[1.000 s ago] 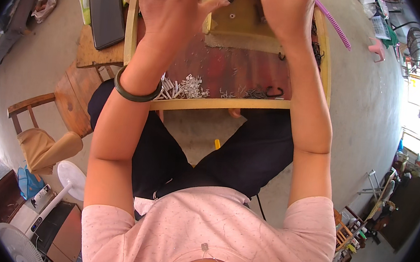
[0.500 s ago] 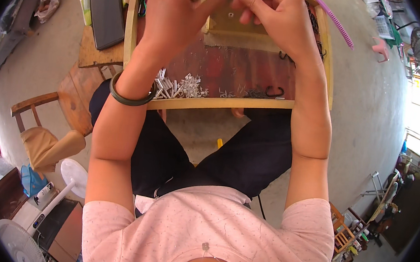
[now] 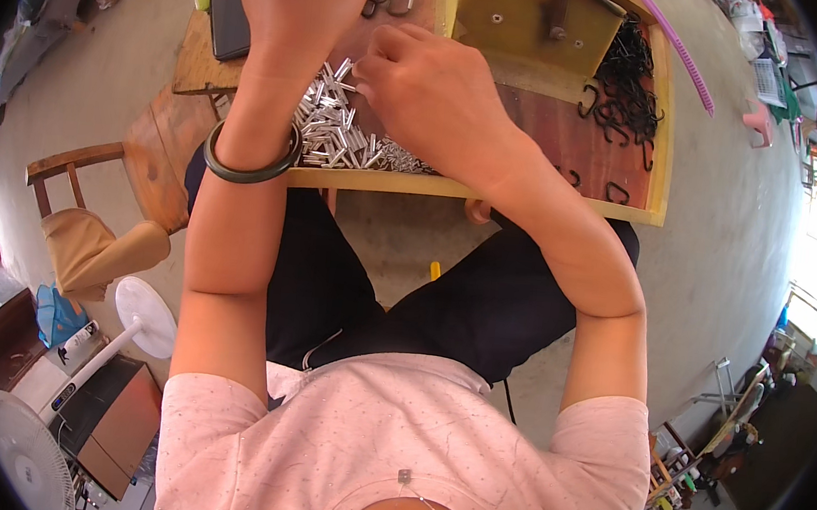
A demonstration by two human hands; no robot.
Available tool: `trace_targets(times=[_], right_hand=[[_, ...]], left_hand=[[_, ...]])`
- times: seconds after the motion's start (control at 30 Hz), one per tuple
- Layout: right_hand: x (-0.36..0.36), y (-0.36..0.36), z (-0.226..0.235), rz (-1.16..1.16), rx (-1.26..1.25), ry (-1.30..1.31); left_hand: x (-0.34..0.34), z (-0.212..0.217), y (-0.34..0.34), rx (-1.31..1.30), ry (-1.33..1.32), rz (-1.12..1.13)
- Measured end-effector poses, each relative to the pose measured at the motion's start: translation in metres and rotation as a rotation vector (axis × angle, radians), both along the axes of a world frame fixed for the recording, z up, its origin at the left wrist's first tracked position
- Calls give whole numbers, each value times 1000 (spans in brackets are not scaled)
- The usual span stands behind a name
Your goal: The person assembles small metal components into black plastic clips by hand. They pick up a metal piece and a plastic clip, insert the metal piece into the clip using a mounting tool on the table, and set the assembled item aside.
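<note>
My right hand (image 3: pixel 437 97) reaches leftward over a wooden tray (image 3: pixel 529 204), fingers curled together beside a heap of short silver pins (image 3: pixel 327 127). Whatever lies between its fingertips is too small or hidden to make out. My left hand (image 3: pixel 304 3) is raised above the tray's left side, back of the hand upward, and its fingertips are cut off by the top edge. Dark oval snap-hook pieces (image 3: pixel 402 0) lie near it. Small silver bits (image 3: pixel 403 155) spread beneath my right wrist. A yellowish metal block (image 3: pixel 535 33) stands at the tray's far side.
Many black C-shaped hooks (image 3: pixel 626 104) fill the tray's right side. A black phone-like slab (image 3: pixel 228 6) rests on a wooden surface at the left. A purple ribbed strip (image 3: pixel 679 50) hangs over the right rim. A wooden chair (image 3: pixel 74 187) and white fans (image 3: pixel 146 315) stand at the left.
My right hand has left the small silver piece held by both hands over the block and come down left to the pin heap. My left hand has moved slightly left and up.
</note>
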State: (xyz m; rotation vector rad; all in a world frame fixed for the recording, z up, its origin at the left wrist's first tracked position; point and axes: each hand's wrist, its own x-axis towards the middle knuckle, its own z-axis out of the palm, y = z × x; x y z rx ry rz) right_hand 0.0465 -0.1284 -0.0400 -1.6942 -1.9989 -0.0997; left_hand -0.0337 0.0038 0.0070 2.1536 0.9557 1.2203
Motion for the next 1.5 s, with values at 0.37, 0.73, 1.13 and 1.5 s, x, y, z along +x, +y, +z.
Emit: trace_targets(times=[0.37,0.73,1.13,1.5], right_hand=[[-6,1,-10,-51,-63,-224],[79,-57,40,30,-229,1200],[94,-74,37,1,-137,1103],[97,-135,39,-266,-406,104]], left_hand=[[-9,-4,-4,55,-69,-115],[-10,-22,-31,-460,-188,-668],[11,-22,-62,-622,-106,-877],[10,-27,-55,-680,-76,-798]])
